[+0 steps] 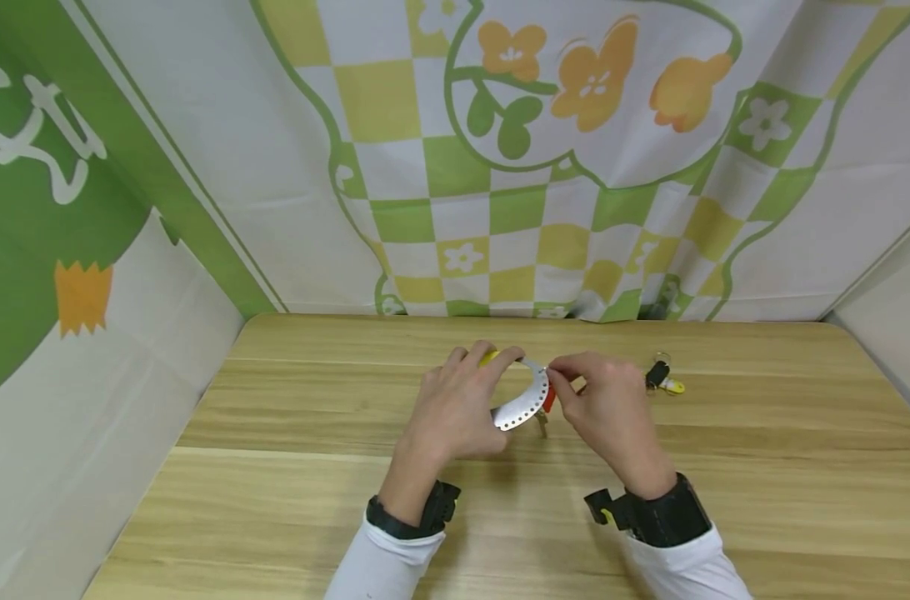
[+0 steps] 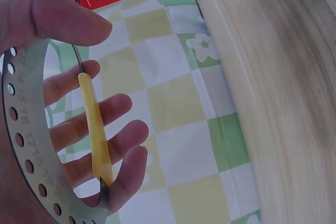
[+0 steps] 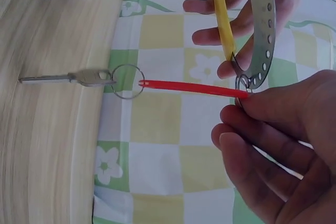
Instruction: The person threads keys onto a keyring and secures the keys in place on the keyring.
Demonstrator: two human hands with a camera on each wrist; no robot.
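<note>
My left hand grips a curved metal key hoop, which carries a row of numbered holes. On the hoop's other side is a yellow grip, with the left fingers spread behind it. My right hand pinches the end of a red key tag between thumb and fingertips. There, a small wire ring sits at the hoop's end; whether it passes through a hole I cannot tell. From the tag's far end hangs a metal key on a split ring.
To the right of my right hand, a black fob and a yellow tag lie on the wooden table. A checked, flowered cloth hangs behind the table's far edge.
</note>
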